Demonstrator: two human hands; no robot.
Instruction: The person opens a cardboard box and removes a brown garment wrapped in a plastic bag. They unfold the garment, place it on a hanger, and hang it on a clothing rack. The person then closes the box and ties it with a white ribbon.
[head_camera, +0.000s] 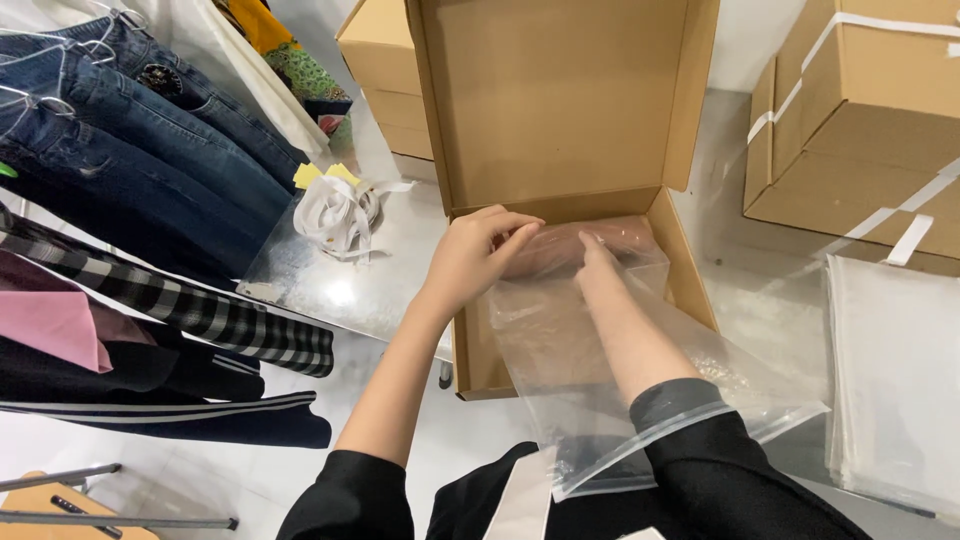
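An open brown cardboard box (690, 262) stands in front of me with its lid raised. A clear plastic bag (560, 370) lies across the box, its open mouth toward me. My right hand (600, 262) and forearm are pushed inside the bag, reaching to its far end over the box. My left hand (478, 250) pinches the bag's far left corner from outside, at the box's back left. Whether anything lies inside the bag I cannot tell.
Jeans (120, 130) and dark garments (150, 330) hang on a rack at left. A bundle of white straps (338, 215) lies on the shiny table top (340, 285). Taped cardboard boxes (860, 110) stand at right, above a stack of clear bags (890, 380).
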